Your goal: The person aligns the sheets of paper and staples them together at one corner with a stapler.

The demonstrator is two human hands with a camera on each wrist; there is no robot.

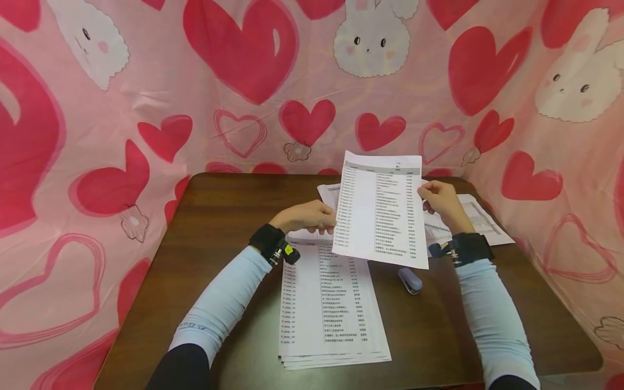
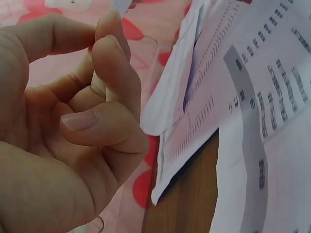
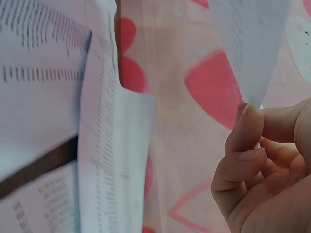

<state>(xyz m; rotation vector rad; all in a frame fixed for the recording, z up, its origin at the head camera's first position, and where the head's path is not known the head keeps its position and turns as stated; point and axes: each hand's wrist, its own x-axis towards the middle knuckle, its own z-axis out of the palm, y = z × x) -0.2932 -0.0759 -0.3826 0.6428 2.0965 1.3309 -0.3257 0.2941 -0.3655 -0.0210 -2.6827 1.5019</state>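
A printed sheet of paper [image 1: 380, 211] hangs in the air above the table, tilted toward the head camera. On its left edge the left hand [image 1: 308, 215] pinches it between thumb and forefinger. The right hand [image 1: 441, 201] pinches the opposite edge, higher up; in the right wrist view its thumb and forefinger [image 3: 250, 114] meet on the paper. Below lies a stack of printed sheets [image 1: 336, 314], its lower edges slightly uneven. The raised sheet covers part of the stack's top.
A small pale purple stapler [image 1: 410, 280] sits right of the stack. More printed papers [image 1: 480, 219] lie spread at the table's back right. The brown wooden table [image 1: 219, 216] meets a pink heart-patterned cloth [image 1: 185, 81] behind and at both sides.
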